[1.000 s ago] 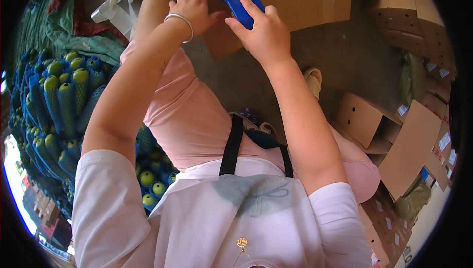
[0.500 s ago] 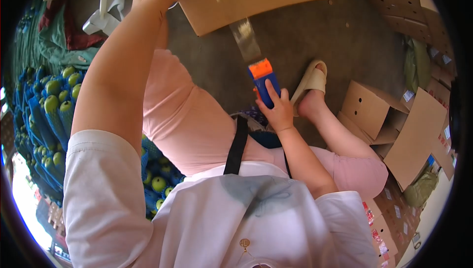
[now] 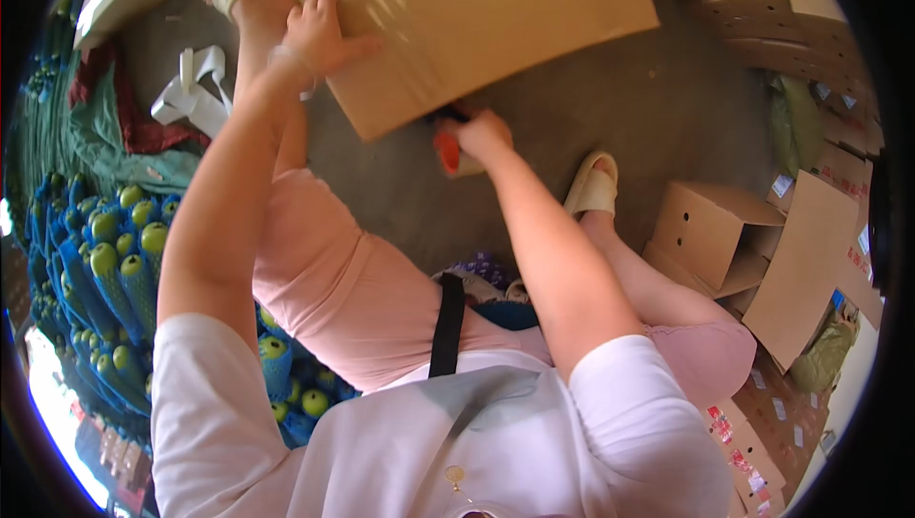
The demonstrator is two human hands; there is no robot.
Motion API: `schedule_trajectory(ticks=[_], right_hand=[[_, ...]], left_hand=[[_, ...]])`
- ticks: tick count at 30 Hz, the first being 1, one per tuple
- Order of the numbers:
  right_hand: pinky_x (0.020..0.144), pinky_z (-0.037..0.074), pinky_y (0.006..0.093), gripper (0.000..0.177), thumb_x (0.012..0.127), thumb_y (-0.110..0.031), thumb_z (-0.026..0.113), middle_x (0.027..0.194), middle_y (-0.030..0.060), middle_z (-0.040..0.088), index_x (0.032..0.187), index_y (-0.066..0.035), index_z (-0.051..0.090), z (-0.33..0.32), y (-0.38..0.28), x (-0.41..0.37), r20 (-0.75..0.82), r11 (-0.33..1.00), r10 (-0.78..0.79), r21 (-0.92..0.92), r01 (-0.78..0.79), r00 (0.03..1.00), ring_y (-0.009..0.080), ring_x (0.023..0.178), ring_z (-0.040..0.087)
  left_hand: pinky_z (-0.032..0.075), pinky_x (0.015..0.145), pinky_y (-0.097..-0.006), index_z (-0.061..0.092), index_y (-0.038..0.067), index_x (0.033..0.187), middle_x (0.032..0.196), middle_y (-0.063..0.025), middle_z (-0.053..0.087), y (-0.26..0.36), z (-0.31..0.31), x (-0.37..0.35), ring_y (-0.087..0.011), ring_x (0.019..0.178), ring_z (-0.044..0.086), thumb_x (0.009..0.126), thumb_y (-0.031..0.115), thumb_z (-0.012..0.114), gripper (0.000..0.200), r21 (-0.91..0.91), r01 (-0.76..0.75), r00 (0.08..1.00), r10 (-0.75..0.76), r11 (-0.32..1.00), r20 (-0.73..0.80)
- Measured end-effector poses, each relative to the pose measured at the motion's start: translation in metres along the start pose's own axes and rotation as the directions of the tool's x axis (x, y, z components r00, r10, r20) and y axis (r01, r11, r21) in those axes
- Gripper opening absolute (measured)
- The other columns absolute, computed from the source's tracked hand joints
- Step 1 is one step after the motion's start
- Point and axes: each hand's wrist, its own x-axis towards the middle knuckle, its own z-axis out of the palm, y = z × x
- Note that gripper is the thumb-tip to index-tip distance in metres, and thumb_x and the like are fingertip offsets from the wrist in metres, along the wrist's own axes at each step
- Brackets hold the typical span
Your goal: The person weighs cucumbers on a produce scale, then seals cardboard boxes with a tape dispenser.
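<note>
A brown cardboard box (image 3: 515,22) with clear tape strips on its face lies ahead of me. My left hand (image 3: 319,37) rests at its left end, thumb spread over the face and fingers along the edge. My right hand (image 3: 484,137) is closed around a tape dispenser (image 3: 447,149), just below the box's near edge. The dispenser's orange-red part shows left of the fingers; its front end is dark and blurred close to the cardboard.
Green fruit in blue nets (image 3: 119,261) is piled at my left. A white strap-like item (image 3: 191,94) lies on the floor near green and red cloth. At right stand an open carton (image 3: 710,232) and flattened cardboard (image 3: 805,265). More boxes (image 3: 772,27) are stacked at the upper right.
My right hand has moved up and left with the tape dispenser, from the floor area to the box's near edge. The box and my left hand appear lower in view.
</note>
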Motion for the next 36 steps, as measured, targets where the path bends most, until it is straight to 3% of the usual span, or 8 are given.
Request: schedule_trajectory(ticks=[7,13,17,19,21,25,32,36], right_hand=[[0.09,0.045,0.0302,0.057,0.07,-0.035,0.074,0.106,0.013,0.066,0.117,-0.006,0.061,-0.125,0.059,-0.077,0.61,0.944,-0.299,0.303,0.132,0.734,0.0182,0.099,0.061],[0.077,0.05,0.0311,0.059,0.083,-0.027,0.064,0.102,0.0032,0.061,0.133,-0.005,0.045,-0.277,0.144,-0.101,-0.111,0.308,-0.323,0.927,0.215,0.94,0.0075,0.087,0.058],[0.072,0.05,0.0305,0.054,0.086,-0.029,0.062,0.105,0.0014,0.059,0.133,-0.005,0.046,-0.303,0.16,-0.041,-0.397,0.331,0.049,0.872,0.361,0.916,0.0064,0.094,0.054],[0.081,0.047,0.0294,0.054,0.086,-0.028,0.062,0.118,0.0038,0.056,0.133,-0.006,0.046,-0.308,0.152,-0.022,-0.46,0.346,0.068,0.843,0.412,0.885,0.0104,0.105,0.052],[0.092,0.041,0.0276,0.054,0.086,-0.028,0.063,0.126,0.0052,0.053,0.133,-0.006,0.047,-0.31,0.165,0.015,-0.461,0.33,0.062,0.847,0.418,0.885,0.0145,0.113,0.05],[0.097,0.037,0.029,0.057,0.086,-0.038,0.06,0.119,0.0042,0.057,0.13,-0.005,0.048,-0.298,0.176,0.058,-0.3,0.134,0.113,0.949,0.285,0.947,0.0135,0.111,0.051],[0.091,0.041,0.027,0.046,0.085,-0.041,0.059,0.111,0.004,0.059,0.117,-0.006,0.056,-0.3,0.163,0.06,-0.242,0.169,0.138,0.961,0.218,0.96,0.0123,0.103,0.054],[0.072,0.041,0.0212,0.033,0.086,-0.035,0.06,0.093,-0.0013,0.059,0.105,-0.008,0.058,-0.322,0.085,0.025,-0.353,0.219,-0.021,0.911,0.349,0.935,0.006,0.081,0.052]], left_hand=[[0.053,0.08,-0.0374,0.045,0.002,0.111,0.115,-0.015,0.045,0.088,-0.041,-0.12,-0.0327,0.111,0.046,0.063,0.024,0.078,0.062,0.034,-0.111,0.987,0.107,0.993,0.119],[0.049,0.085,-0.0419,0.049,0.007,0.107,0.113,-0.0143,0.047,0.134,-0.018,-0.165,-0.0348,0.11,0.049,0.064,0.032,0.079,0.057,-0.058,-0.136,0.923,0.148,0.989,0.356],[0.044,0.089,-0.0385,0.051,0.004,0.11,0.114,-0.0164,0.047,0.134,-0.008,-0.178,-0.0347,0.109,0.05,0.077,0.027,0.067,0.044,-0.38,0.213,0.942,-0.087,0.9,0.323],[0.041,0.091,-0.0359,0.048,0.001,0.117,0.117,-0.0155,0.047,0.107,0.048,-0.185,-0.0302,0.11,0.048,0.08,0.029,0.064,0.049,-0.788,0.318,0.878,-0.478,0.526,0.036],[0.036,0.096,-0.0365,0.042,0.002,0.128,0.133,-0.0125,0.042,0.1,0.046,-0.177,-0.028,0.116,0.043,0.086,0.042,0.057,0.06,-0.846,0.527,0.623,-0.715,0.082,0.318],[0.037,0.096,-0.0493,0.05,0.018,0.125,0.128,-0.0056,0.051,0.079,0.101,-0.162,-0.0293,0.116,0.048,0.087,0.057,0.046,0.055,-0.704,0.482,0.586,-0.406,-0.521,0.701],[0.035,0.1,-0.0496,0.045,0.02,0.131,0.134,-0.0086,0.046,0.134,0.033,-0.151,-0.0284,0.121,0.045,0.079,0.069,0.049,0.072,-0.596,0.588,0.277,-0.556,-0.547,0.784],[0.033,0.102,-0.0464,0.042,0.019,0.134,0.136,-0.0061,0.045,0.118,0.055,-0.173,-0.0281,0.123,0.043,0.078,0.072,0.048,0.077,-0.675,0.382,0.515,-0.461,-0.631,0.723]])
